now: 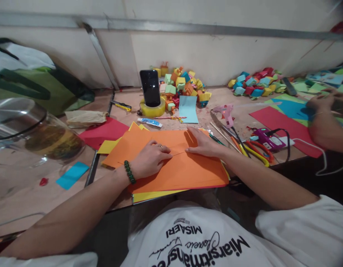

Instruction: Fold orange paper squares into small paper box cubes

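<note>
Sheets of orange paper (pixel 185 172) lie stacked at the table's front edge, with yellow sheets (pixel 157 195) showing beneath. My left hand (pixel 150 159) presses down on the orange paper, its fingers stretched toward the middle. On the right part of the same paper rests my right hand (pixel 203 144), thumb and fingers apart. A thin line, perhaps a sheet's edge or a crease, runs between the fingertips of both hands. Just beyond the paper are a small glue tube (pixel 149 122) and a pencil (pixel 170 118).
A phone (pixel 150 88) leans upright in a tape roll (pixel 152 109) before a heap of folded paper cubes (pixel 185 83). Glue gun (pixel 224 114), scissors (pixel 256 152) and purple power adapter (pixel 267 139) lie right. A glass jug (pixel 35 133) stands left. Another person's hand (pixel 327 115) works far right.
</note>
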The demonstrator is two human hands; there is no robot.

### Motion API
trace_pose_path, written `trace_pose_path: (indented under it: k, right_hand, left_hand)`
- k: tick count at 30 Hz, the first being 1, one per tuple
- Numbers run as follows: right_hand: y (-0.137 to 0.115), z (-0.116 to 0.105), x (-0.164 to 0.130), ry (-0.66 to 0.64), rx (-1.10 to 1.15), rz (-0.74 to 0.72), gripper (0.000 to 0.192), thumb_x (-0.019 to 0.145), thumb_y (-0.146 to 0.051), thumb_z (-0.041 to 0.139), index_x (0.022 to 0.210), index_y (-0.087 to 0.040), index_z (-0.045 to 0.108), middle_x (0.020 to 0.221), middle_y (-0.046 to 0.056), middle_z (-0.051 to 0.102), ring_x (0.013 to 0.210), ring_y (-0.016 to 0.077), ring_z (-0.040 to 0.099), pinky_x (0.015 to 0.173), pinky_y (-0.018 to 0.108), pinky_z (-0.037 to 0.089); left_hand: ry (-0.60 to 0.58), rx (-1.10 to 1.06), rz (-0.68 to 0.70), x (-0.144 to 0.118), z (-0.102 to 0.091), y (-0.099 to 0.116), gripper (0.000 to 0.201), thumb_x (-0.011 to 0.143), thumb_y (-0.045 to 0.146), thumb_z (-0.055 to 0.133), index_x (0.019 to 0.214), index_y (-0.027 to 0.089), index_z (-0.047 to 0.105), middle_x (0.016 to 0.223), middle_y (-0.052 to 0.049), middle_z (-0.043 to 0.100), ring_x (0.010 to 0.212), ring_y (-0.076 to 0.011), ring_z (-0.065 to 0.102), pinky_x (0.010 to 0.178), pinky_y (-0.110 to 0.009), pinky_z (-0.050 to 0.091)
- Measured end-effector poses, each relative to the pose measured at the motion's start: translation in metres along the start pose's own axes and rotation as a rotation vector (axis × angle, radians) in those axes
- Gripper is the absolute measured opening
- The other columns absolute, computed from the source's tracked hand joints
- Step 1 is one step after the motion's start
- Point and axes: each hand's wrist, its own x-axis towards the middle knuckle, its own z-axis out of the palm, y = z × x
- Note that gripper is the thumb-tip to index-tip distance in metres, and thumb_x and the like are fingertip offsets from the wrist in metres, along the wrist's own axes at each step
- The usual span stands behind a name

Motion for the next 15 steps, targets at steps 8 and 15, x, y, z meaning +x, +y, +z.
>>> trace_pose_path:
  k: [8,15]
  right_hand:
    - [-0.019,-0.018,-0.012,0.140,-0.036,-0.099,0.050,0.080,-0.024,0.061,0.129,-0.023,0.055,0.139,0.011,0.049,0.131,0.0290,0.043,0.111,0.050,0.034]
    - [-0.046,0.011,0.000,-0.006,-0.048,-0.522,0.031,0.084,-0.006,0.047,0.092,-0.018,0.074,0.097,0.009,0.068,0.093,0.0193,0.061,0.084,0.033,0.050]
  left_hand:
    - [0.002,0.052,0.008,0.001,0.002,0.004,0.030,0.087,0.013,0.045,0.102,0.019,0.070,0.099,-0.008,0.071,0.084,-0.0198,0.063,0.081,-0.037,0.042]
    - [-0.020,0.124,0.015,0.000,-0.004,0.013,0.029,0.091,0.016,0.042,0.105,0.019,0.067,0.100,-0.009,0.071,0.085,-0.0212,0.063,0.082,-0.038,0.045]
